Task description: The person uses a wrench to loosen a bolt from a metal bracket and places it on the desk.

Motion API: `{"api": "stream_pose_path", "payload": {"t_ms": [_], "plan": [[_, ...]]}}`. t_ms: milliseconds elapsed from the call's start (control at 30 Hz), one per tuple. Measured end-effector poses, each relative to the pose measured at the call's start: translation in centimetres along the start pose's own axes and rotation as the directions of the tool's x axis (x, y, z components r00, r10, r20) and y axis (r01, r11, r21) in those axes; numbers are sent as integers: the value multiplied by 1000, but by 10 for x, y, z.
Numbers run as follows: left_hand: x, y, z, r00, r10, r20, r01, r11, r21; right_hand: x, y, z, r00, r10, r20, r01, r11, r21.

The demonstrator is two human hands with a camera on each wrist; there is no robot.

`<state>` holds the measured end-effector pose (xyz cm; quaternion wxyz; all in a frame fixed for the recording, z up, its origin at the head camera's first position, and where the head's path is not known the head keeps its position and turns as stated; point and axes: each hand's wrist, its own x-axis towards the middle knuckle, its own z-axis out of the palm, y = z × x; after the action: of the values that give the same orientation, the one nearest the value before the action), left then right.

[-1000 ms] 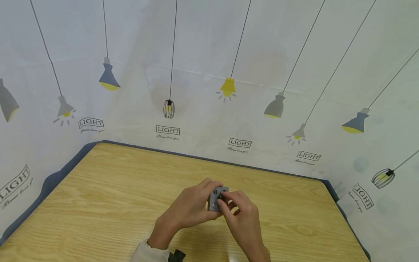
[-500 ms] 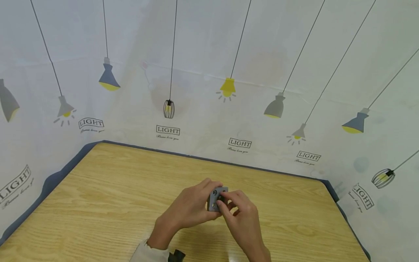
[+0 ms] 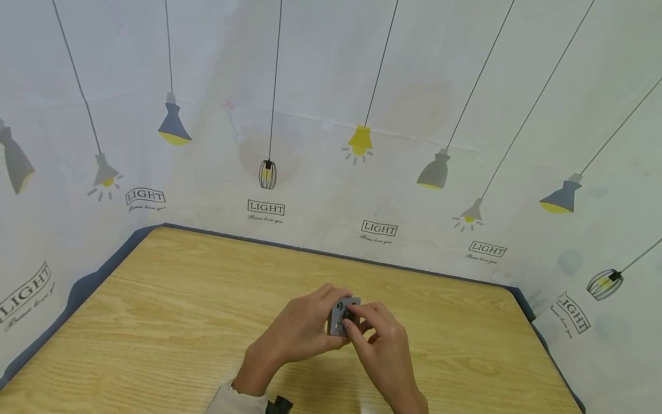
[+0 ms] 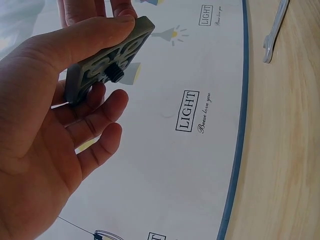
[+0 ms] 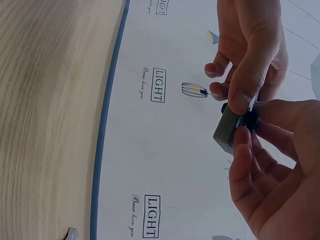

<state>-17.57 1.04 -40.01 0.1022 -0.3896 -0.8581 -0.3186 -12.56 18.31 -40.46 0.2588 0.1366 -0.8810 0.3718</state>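
1. The left hand (image 3: 295, 328) reaches up and inward, its wrist bent above a pale sleeve (image 3: 235, 399); the right hand (image 3: 385, 342) comes in from the other side, and the two meet above a wood-grain table (image 3: 155, 305).
2. The left hand pinches a grey block (image 3: 335, 323) by its edges, thumb along one side, with other fingers loosely bent below, as the left wrist view shows. The block is held tilted between both hands, off the table.
3. The right hand's thumb and fingers close on a dark part (image 5: 251, 120) at the block's face. In the left wrist view a dark stub (image 4: 117, 75) juts from the block, just beside the left thumb.
4. Beyond the grip, a pale backdrop (image 3: 320, 190) printed with hanging lamps repeats a boxed "LIGHT"; the script beneath seems to read "Beese love you".
5. A metal tool (image 4: 271, 47) lies on the table, apart from the grip.
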Motion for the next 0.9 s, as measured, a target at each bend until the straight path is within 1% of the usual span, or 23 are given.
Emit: {"api": "stream_pose_path", "payload": {"t_ms": [533, 900], "plan": [[0, 0, 1, 1000, -1, 2, 1, 1000, -7, 0, 0, 0, 1000, -18, 1, 18, 1000, -8], [0, 0, 1, 1000, -4, 4, 4, 1000, -7, 0, -1, -1, 1000, -6, 13, 6, 1000, -3]]}}
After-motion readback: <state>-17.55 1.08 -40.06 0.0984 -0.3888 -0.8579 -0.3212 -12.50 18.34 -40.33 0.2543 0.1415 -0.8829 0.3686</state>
